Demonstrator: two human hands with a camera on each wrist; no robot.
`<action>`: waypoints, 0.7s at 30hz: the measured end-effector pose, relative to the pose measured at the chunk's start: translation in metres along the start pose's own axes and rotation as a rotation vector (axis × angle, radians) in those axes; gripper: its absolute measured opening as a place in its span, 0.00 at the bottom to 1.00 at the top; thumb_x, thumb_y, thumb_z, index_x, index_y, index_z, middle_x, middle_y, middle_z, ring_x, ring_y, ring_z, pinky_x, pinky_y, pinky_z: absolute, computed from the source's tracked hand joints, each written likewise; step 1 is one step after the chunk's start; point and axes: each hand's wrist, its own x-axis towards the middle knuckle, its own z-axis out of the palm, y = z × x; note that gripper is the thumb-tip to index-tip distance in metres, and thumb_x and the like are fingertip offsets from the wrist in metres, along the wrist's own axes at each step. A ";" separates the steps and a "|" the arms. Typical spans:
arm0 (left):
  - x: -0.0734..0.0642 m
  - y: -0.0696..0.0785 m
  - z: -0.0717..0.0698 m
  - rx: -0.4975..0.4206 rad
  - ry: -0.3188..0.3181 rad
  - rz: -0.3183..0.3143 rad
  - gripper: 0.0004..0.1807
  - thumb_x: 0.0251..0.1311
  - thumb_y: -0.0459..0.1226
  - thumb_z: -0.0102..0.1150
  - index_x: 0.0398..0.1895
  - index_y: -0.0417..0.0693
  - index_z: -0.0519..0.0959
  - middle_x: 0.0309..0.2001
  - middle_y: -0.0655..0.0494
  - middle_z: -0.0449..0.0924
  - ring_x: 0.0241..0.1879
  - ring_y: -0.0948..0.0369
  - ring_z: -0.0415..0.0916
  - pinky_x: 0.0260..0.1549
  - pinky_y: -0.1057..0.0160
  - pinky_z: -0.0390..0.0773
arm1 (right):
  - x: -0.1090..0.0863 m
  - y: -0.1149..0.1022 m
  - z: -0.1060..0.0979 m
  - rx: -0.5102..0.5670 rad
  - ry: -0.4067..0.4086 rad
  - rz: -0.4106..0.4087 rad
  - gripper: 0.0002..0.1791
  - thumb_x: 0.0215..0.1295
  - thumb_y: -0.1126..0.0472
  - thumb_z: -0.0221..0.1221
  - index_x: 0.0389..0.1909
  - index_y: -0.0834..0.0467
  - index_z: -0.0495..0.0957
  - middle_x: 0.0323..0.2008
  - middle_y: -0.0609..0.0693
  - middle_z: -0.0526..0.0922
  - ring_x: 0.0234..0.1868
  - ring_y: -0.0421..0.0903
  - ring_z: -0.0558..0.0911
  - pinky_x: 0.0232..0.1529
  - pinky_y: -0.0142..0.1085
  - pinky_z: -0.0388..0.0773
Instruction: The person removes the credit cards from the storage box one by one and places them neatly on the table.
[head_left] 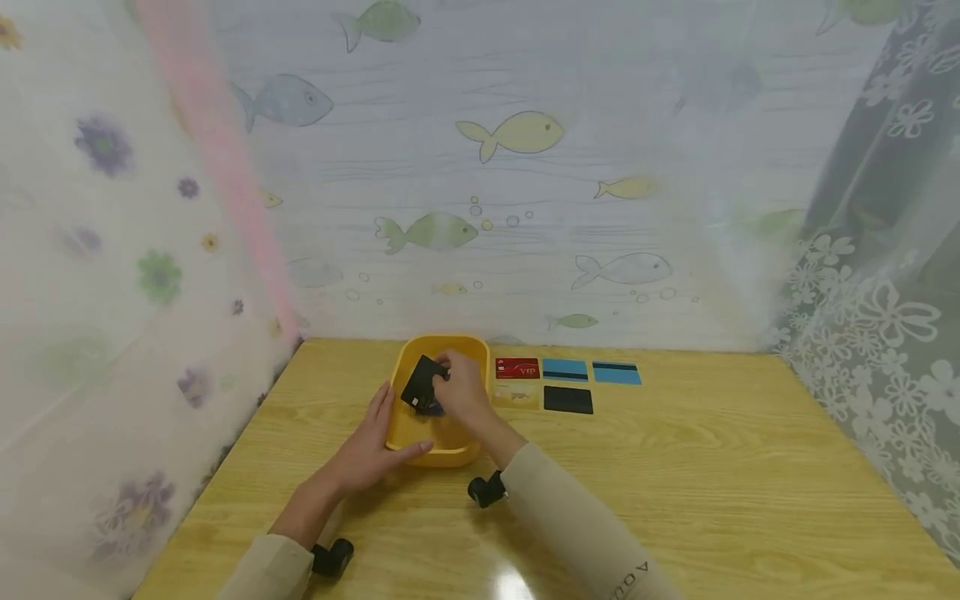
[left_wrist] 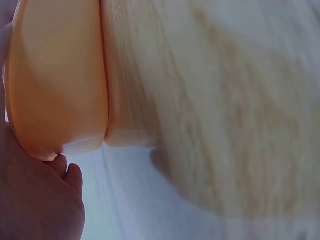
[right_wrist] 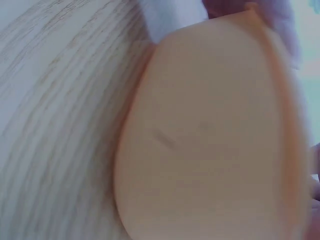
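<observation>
A yellow plastic bin point(head_left: 442, 459) stands on the table. My left hand point(head_left: 363, 454) holds its near left corner, fingers along the left side and thumb over the front rim. Inside the bin, my right hand point(head_left: 463, 390) pinches a black card point(head_left: 422, 379) with a small chip; the card is tilted above the bin's floor. Under it, a dark blue item point(head_left: 435, 409) shows partly, the rest hidden by the card and hand. The left wrist view shows the bin's outer wall point(left_wrist: 60, 75), and the right wrist view its blurred opposite side point(right_wrist: 205, 125).
Right of the bin, cards lie in two rows. The back row has a red VIP card point(head_left: 517, 368), a blue striped card point(head_left: 565, 370) and another blue striped card point(head_left: 617, 372). In front lie a gold card point(head_left: 517, 396) and a black one point(head_left: 567, 400). Patterned curtains point(head_left: 525, 250) enclose the wooden table.
</observation>
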 end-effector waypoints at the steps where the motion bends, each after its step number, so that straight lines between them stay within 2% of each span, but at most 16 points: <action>1: 0.000 0.000 0.000 -0.003 0.000 -0.001 0.68 0.58 0.69 0.61 0.83 0.43 0.32 0.83 0.44 0.26 0.80 0.40 0.42 0.73 0.36 0.53 | -0.002 -0.001 -0.004 0.005 -0.008 -0.012 0.13 0.71 0.68 0.59 0.55 0.62 0.79 0.48 0.56 0.83 0.35 0.45 0.82 0.33 0.33 0.80; 4: -0.001 0.000 0.000 -0.011 -0.003 -0.002 0.68 0.59 0.69 0.61 0.83 0.44 0.32 0.83 0.45 0.25 0.80 0.40 0.42 0.72 0.36 0.53 | -0.006 -0.002 -0.020 0.009 -0.030 -0.036 0.14 0.71 0.68 0.60 0.56 0.62 0.79 0.47 0.56 0.82 0.33 0.45 0.82 0.31 0.33 0.80; 6: -0.002 0.001 0.000 -0.015 -0.001 -0.004 0.68 0.58 0.70 0.60 0.83 0.44 0.32 0.83 0.45 0.25 0.80 0.40 0.42 0.72 0.36 0.54 | -0.010 -0.001 -0.030 0.011 -0.026 -0.048 0.14 0.71 0.69 0.60 0.55 0.63 0.79 0.46 0.56 0.82 0.35 0.46 0.84 0.33 0.34 0.82; 10: -0.002 0.002 -0.001 -0.010 0.006 -0.007 0.68 0.58 0.71 0.60 0.83 0.45 0.32 0.83 0.47 0.25 0.79 0.40 0.43 0.72 0.36 0.54 | -0.016 0.005 -0.047 0.033 -0.012 -0.027 0.13 0.70 0.70 0.60 0.54 0.63 0.80 0.43 0.56 0.84 0.37 0.49 0.86 0.34 0.36 0.85; 15: -0.002 0.002 -0.002 -0.005 0.010 -0.019 0.68 0.57 0.71 0.60 0.84 0.45 0.33 0.83 0.47 0.26 0.79 0.39 0.43 0.72 0.35 0.53 | -0.023 0.017 -0.062 0.033 0.017 0.000 0.13 0.69 0.71 0.61 0.53 0.62 0.80 0.41 0.55 0.85 0.37 0.48 0.85 0.35 0.36 0.85; 21: -0.001 0.001 0.001 -0.005 0.009 -0.019 0.69 0.56 0.71 0.61 0.84 0.46 0.32 0.83 0.47 0.26 0.79 0.39 0.44 0.72 0.35 0.53 | -0.030 0.028 -0.079 0.061 0.052 -0.018 0.13 0.67 0.73 0.63 0.50 0.63 0.80 0.38 0.55 0.86 0.38 0.49 0.86 0.37 0.38 0.85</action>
